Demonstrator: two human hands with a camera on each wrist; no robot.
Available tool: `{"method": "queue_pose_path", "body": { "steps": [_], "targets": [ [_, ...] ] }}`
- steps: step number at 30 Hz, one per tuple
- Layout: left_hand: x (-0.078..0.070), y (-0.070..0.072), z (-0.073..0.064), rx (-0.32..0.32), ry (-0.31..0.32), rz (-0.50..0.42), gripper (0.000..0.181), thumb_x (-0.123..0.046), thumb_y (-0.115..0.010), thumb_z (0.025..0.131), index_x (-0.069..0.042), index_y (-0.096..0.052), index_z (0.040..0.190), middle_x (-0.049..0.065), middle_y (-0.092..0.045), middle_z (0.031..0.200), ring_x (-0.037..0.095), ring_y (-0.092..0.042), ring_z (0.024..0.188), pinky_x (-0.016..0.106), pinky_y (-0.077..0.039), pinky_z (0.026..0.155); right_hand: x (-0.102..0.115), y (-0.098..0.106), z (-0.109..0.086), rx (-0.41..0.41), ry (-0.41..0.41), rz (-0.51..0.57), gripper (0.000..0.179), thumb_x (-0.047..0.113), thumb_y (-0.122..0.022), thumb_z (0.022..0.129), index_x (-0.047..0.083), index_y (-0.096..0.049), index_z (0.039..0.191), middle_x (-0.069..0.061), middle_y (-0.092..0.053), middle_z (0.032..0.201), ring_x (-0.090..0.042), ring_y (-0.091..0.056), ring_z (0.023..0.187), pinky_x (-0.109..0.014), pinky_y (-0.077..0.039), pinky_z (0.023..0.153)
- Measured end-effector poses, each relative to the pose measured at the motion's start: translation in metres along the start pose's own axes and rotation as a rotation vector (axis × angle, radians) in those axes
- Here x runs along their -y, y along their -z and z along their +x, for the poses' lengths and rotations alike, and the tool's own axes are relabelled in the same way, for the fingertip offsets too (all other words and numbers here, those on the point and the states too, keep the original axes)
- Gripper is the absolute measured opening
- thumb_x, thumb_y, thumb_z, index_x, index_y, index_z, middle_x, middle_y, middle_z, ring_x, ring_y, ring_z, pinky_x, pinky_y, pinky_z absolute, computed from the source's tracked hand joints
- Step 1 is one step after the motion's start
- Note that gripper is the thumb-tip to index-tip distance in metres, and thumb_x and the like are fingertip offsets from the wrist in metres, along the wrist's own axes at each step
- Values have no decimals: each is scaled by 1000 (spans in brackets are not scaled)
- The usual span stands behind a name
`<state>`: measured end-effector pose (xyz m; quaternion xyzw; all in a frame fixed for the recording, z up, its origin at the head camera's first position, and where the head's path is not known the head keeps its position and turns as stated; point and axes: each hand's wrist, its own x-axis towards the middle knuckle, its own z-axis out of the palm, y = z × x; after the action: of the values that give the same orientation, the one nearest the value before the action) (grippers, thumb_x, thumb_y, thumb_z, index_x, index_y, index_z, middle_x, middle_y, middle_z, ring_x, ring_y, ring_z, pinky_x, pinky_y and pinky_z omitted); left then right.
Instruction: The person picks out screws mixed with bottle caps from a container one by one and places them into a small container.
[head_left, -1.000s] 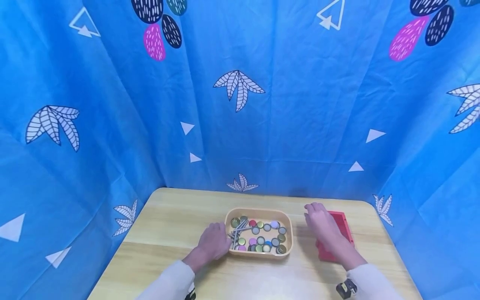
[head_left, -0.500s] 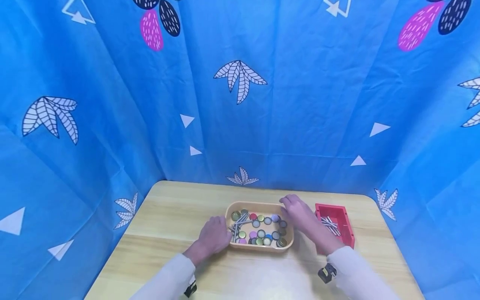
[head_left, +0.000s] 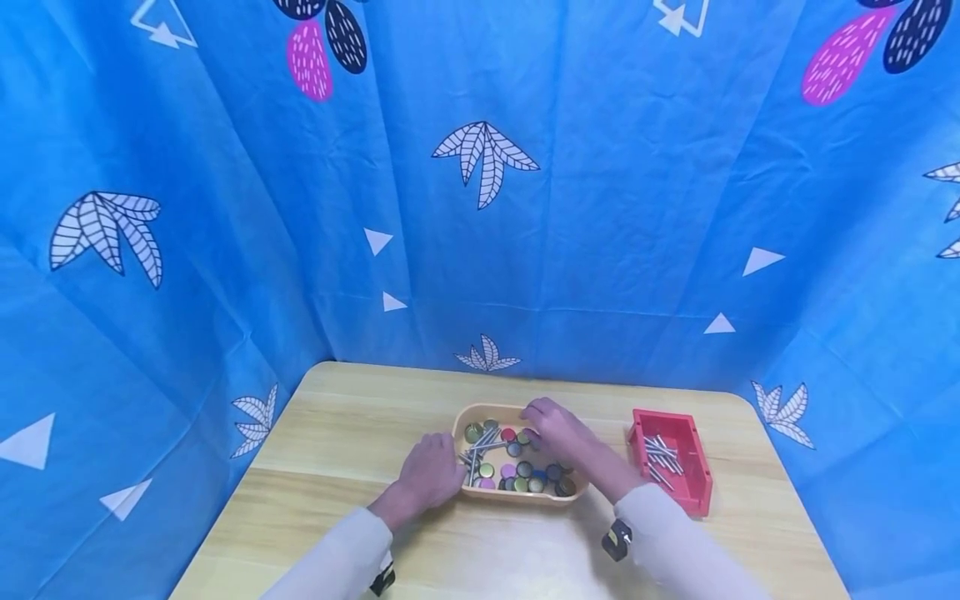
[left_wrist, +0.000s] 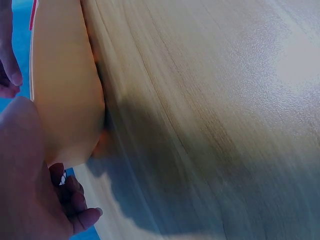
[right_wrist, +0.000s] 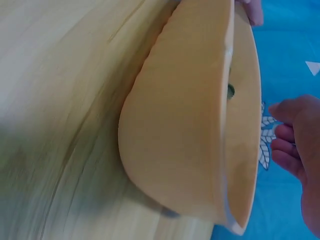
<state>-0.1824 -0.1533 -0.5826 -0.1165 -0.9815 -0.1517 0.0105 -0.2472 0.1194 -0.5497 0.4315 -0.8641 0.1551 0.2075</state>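
Observation:
A shallow peach-coloured tray (head_left: pixel 517 495) holds bottle caps (head_left: pixel 524 470) of several colours and a bunch of slim silver nails or screws (head_left: pixel 486 442) at its left end. My left hand (head_left: pixel 432 472) grips the tray's left end, its thumb at the rim and fingers curled against the outer wall in the left wrist view. Over the tray's right half hovers my right hand (head_left: pixel 562 431), fingers loosely bent, with nothing visible between them. In the right wrist view that hand (right_wrist: pixel 300 145) stands apart from the tray wall (right_wrist: pixel 175 125).
To the right of the tray stands a red open box (head_left: pixel 703 475), with several silver nails or screws (head_left: pixel 660 457) lying in it. The wooden table (head_left: pixel 337 433) ends at a blue patterned cloth (head_left: pixel 600 208) behind and at both sides.
My right hand has moved left from over the red box to above the tray, uncovering the nails or screws in the box. My left hand stays at the tray's end.

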Motion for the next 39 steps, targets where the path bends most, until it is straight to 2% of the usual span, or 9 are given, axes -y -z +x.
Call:
{"method": "queue_pose_path", "body": {
  "steps": [6,9,13,18,24,32,35,39],
  "targets": [
    [0,2,0,2,6,-4,26,-22,-56,84,2,-58,92,8,-50,78,20,-44,65,31,-38,58,10,-5,10,165,-92,10,24,19,-77,90,7,-73,111,-8,-73,110,-24,-71,104,-33,-62,85],
    [0,4,0,5,12,5,28,-23,-56,83,3,-58,94,9,-50,79,21,-44,68,33,-39,59,13,-8,14,256,-163,72,27,23,-74,93,8,-73,116,-7,-72,114,-23,-69,107,-35,-61,85],
    [-1,5,0,17,23,4,29,-24,-56,84,3,-58,95,9,-51,81,21,-45,70,34,-40,61,14,-18,19,327,-200,143,22,21,-72,95,9,-73,114,-5,-70,111,-20,-68,102,-33,-60,84],
    [-1,3,-1,1,5,-4,28,-24,-56,83,2,-58,94,8,-50,80,20,-44,68,32,-38,59,15,-31,21,320,-146,129,8,18,-70,96,12,-73,102,-1,-69,100,-13,-65,89,-27,-58,79],
    [-1,1,-1,-28,-11,-8,27,-23,-56,81,1,-58,92,7,-49,77,19,-43,64,30,-36,56,17,-44,23,296,-111,99,7,14,-69,93,14,-74,98,1,-69,97,-10,-64,85,-25,-57,78],
    [-1,1,-3,19,20,1,29,-25,-56,85,1,-58,97,7,-50,81,20,-44,71,33,-39,62,22,-61,23,286,-77,113,5,14,-72,90,18,-77,90,6,-66,86,-5,-56,77,-17,-51,70],
    [-1,0,-4,10,16,10,27,-24,-56,87,1,-58,97,7,-49,81,20,-43,71,32,-38,62,24,-64,21,316,-125,150,11,10,-69,88,19,-75,87,7,-65,87,-4,-54,77,-18,-51,71],
    [-1,-1,-3,7,13,22,25,-24,-57,89,1,-57,97,6,-49,81,20,-43,70,32,-37,62,28,-63,20,402,-393,408,20,18,-54,100,18,-72,92,6,-63,89,-7,-55,79,-24,-51,74]
  ]
}}
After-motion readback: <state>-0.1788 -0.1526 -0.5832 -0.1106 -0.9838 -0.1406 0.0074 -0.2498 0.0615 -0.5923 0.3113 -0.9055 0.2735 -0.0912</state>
